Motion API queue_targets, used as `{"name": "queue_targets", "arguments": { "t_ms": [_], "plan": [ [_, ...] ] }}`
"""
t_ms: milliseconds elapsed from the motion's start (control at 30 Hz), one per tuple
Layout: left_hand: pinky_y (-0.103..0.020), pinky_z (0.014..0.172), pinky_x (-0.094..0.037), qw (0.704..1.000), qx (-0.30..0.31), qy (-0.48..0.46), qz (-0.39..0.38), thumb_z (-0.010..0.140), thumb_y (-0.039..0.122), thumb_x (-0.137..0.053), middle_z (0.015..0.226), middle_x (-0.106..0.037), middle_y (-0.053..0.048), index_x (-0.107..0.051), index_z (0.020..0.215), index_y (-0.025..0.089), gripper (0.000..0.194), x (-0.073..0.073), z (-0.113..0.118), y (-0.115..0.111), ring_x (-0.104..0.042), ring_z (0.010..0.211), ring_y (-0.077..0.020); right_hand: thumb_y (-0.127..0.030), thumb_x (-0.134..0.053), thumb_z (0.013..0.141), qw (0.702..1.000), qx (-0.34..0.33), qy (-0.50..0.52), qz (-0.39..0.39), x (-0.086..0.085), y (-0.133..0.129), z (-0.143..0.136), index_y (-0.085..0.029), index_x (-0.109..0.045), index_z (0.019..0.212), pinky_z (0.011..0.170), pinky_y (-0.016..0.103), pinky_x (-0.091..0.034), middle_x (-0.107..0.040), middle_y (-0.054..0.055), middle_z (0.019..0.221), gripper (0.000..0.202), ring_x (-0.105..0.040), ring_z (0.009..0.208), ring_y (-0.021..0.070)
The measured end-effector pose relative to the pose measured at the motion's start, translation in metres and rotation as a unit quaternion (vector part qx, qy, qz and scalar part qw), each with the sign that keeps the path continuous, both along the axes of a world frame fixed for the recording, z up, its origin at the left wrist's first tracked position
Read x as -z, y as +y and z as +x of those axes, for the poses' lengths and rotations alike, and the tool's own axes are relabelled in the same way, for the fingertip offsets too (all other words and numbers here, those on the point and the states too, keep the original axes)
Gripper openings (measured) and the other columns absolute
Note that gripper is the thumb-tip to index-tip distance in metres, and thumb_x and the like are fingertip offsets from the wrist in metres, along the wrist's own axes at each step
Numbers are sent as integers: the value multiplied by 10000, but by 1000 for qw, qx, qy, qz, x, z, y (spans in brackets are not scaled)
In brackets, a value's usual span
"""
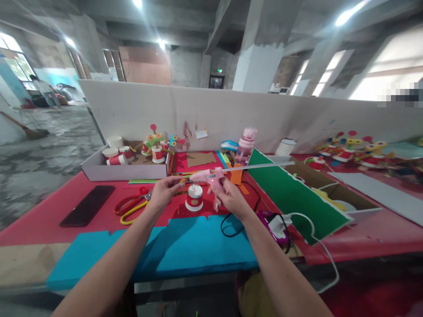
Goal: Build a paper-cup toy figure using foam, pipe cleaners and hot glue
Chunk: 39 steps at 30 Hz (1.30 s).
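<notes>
A pink glue gun [209, 176] with a long clear glue stick [257, 166] out of its back is gripped in my right hand [230, 196]. Its nozzle points left, at the fingertips of my left hand [167, 190], which are pinched together by the tip. A small orange-yellow piece shows between them, too small to identify. Below the gun, a red and white paper cup [194, 198] stands upside down on the red table, with thin wire on its top. A dark coiled strip [181, 192] sticks out from its left side.
Red and yellow scissors [127, 208] and a black phone [87, 207] lie at left. Behind them stands a white box [127, 171] of cups. A green board [294, 193], a purple power strip [276, 226] and cables are at right. Blue sheet [194, 248] covers the front edge.
</notes>
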<state>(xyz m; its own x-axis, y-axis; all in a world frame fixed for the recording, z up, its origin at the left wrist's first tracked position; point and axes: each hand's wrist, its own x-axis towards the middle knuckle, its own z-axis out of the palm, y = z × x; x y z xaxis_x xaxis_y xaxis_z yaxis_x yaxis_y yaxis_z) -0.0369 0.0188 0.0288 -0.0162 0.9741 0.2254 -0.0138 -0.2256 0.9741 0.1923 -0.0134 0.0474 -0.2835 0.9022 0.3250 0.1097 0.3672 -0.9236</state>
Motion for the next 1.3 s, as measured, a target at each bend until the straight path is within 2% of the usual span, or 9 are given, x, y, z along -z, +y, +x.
{"name": "queue_targets", "arguments": {
  "t_ms": [233, 467, 633, 733, 833, 967, 1133, 1233, 1300],
  "plan": [
    [-274, 671, -494, 998, 30, -55, -16, 508, 433, -876, 793, -736, -61, -721, 889, 136, 507, -4, 2, -3, -644, 739, -169, -507, -575, 844, 999, -6, 24, -41, -6, -3, 1, -190, -492, 1028, 406, 232, -405, -534, -68, 558, 376, -477, 403, 100],
    [-292, 686, -510, 988, 76, -120, -52, 540, 397, -871, 787, -732, -62, -649, 877, 155, 470, -3, 6, -6, -678, 748, -189, -486, -635, 797, 994, 6, 41, -99, 0, 4, 6, -190, -526, 982, 408, 240, -425, -525, -77, 480, 366, -473, 373, 113],
    [-232, 622, -466, 990, 67, -119, -35, 593, 359, -846, 781, -709, -45, -687, 880, 150, 388, -6, 3, -6, -624, 692, -131, -528, -548, 838, 986, 144, 3, -80, 17, 30, 24, -178, -586, 1003, 515, 251, -465, -633, 2, 657, 389, -576, 543, 143],
    [-201, 573, -418, 993, 46, -109, -26, 586, 338, -852, 738, -680, -15, -703, 849, 153, 354, -10, 2, -7, -560, 621, -85, -506, -417, 920, 936, 268, -214, -80, 26, 46, 35, -169, -620, 962, 634, 283, -475, -677, 70, 768, 395, -648, 695, 195],
    [-214, 601, -428, 994, 50, -99, -20, 586, 355, -849, 757, -679, -24, -715, 846, 155, 354, -13, 3, -10, -573, 661, -103, -457, -319, 969, 860, 299, -403, -89, 35, 57, 38, -148, -637, 999, 754, 312, -463, -706, 159, 916, 445, -674, 899, 254],
    [-238, 649, -451, 994, 58, -90, -26, 556, 369, -861, 769, -689, -43, -721, 856, 149, 398, -15, 5, -13, -606, 726, -140, -376, -343, 969, 834, 307, -447, -101, 52, 66, 37, -85, -625, 1061, 796, 337, -455, -679, 249, 1048, 416, -661, 990, 299],
    [-217, 587, -415, 996, 46, -72, -23, 554, 350, -866, 718, -663, -9, -729, 858, 155, 387, -13, 7, -13, -558, 640, -102, -325, -450, 934, 824, 330, -451, -92, 60, 65, 40, -104, -580, 1124, 801, 339, -464, -659, 227, 1088, 319, -650, 1003, 291],
    [-217, 614, -438, 992, 64, -101, -26, 571, 339, -860, 716, -665, -7, -720, 838, 156, 353, -13, 11, -14, -568, 647, -101, -365, -537, 893, 855, 352, -380, -33, 46, 53, 31, -138, -586, 1052, 833, 366, -470, -624, 205, 1136, 281, -619, 1040, 291],
    [-228, 652, -462, 988, 88, -127, -30, 575, 331, -860, 723, -674, -13, -715, 828, 156, 341, -13, 15, -16, -587, 664, -108, -424, -538, 891, 930, 276, -242, 16, 32, 41, 17, -175, -593, 980, 878, 352, -468, -648, 134, 1079, 269, -610, 1041, 244]
  ]
}}
